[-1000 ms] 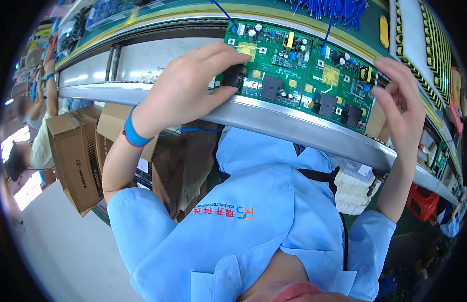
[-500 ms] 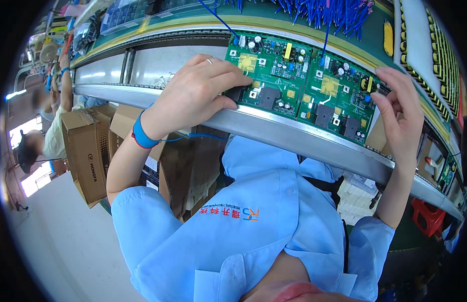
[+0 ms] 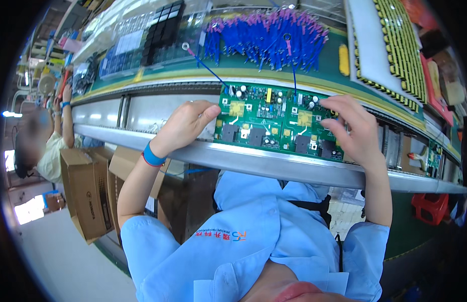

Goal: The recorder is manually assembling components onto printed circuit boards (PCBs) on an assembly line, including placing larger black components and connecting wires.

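Two joined green circuit boards (image 3: 273, 128) lie flat across the metal conveyor rail in front of me. They carry black blocks, capacitors and gold pads. From their far edge rise two blue wires, the left wire (image 3: 208, 68) and the right wire (image 3: 294, 75), each with a ring terminal at its upper end. My left hand (image 3: 185, 126) is just beside the boards' left end, its fingers bent and their tips mostly hidden. My right hand (image 3: 355, 132) hovers over the boards' right end, thumb and forefinger apart with nothing visible between them.
Behind the rail (image 3: 273, 156) lies a pile of blue wires (image 3: 266, 43) with pink ends. A white sheet with rows of yellow-black parts (image 3: 394, 55) is at far right, and a black-lidded parts box (image 3: 163, 30) at far left. Cardboard boxes (image 3: 87, 189) and a co-worker (image 3: 47, 151) are left.
My left hand has drawn back from the boards' left corner. My right hand has shifted inward from their right edge to over them. The head view has tilted, showing more of the far bench.
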`<state>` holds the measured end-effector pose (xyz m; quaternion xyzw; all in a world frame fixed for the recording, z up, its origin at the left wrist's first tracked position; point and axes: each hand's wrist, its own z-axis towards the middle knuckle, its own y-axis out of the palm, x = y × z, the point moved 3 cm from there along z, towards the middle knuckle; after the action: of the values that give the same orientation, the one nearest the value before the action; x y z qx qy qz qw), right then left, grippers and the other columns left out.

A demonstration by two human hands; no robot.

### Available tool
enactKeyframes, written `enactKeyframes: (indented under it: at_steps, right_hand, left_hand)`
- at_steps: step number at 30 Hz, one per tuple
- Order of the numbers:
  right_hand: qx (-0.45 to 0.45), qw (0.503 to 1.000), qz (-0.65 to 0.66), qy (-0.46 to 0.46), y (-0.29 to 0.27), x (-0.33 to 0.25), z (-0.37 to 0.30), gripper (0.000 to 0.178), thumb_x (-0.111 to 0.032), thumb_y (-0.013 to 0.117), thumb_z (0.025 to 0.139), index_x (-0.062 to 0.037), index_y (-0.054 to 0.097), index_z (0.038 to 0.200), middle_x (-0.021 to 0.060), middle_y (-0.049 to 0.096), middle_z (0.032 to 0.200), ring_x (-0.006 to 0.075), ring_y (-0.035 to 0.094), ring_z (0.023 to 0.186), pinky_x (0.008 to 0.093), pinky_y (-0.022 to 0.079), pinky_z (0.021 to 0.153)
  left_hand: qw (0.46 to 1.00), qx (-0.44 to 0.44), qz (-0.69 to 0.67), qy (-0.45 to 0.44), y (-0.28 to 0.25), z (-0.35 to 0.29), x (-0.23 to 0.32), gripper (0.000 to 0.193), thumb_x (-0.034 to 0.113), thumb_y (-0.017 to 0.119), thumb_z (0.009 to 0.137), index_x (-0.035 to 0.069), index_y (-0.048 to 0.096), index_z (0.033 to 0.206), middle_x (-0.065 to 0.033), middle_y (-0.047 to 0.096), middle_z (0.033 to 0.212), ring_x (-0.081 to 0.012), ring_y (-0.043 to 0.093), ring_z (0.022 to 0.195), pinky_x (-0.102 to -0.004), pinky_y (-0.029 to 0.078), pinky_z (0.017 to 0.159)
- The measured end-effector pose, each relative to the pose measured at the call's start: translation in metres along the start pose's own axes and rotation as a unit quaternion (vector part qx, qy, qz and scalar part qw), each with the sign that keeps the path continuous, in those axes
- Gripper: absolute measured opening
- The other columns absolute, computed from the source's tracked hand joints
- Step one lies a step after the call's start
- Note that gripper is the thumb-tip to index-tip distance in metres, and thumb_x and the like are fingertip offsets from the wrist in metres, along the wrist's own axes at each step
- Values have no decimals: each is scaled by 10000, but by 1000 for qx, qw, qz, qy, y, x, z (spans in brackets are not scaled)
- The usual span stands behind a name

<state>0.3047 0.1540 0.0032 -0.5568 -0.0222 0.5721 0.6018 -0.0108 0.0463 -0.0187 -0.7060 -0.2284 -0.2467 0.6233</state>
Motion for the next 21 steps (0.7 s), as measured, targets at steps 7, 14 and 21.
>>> enactKeyframes:
  at_steps: [7, 14, 21]
  right_hand:
    - [-19, 986, -70, -152, 17, -46, -12, 232, -157, 688, 755, -92, 660, 977, 58, 664, 934, 198, 659, 766, 312, 524, 576]
    - [-180, 954, -225, -88, 42, -43, -28, 108, -111, 591, 761, -60, 574, 855, 64, 589, 702, 193, 643, 600, 345, 482, 451]
    - [-147, 946, -284, 44, 12, -12, -56, 81, -87, 597, 721, -45, 598, 790, 97, 647, 675, 234, 663, 581, 365, 486, 448]
  left_hand:
    - [986, -117, 0, 122, 35, 51, 62, 376, 292, 472, 997, -29, 659, 939, -228, 632, 814, -430, 586, 790, -460, 474, 715]
    - [946, -192, 11, 261, 85, 100, 121, 361, 266, 473, 985, -32, 640, 868, -227, 638, 843, -418, 588, 813, -478, 462, 737]
    - [927, -189, -32, 324, 110, 104, 122, 287, 224, 505, 974, -29, 637, 940, -203, 644, 887, -402, 590, 848, -453, 471, 759]
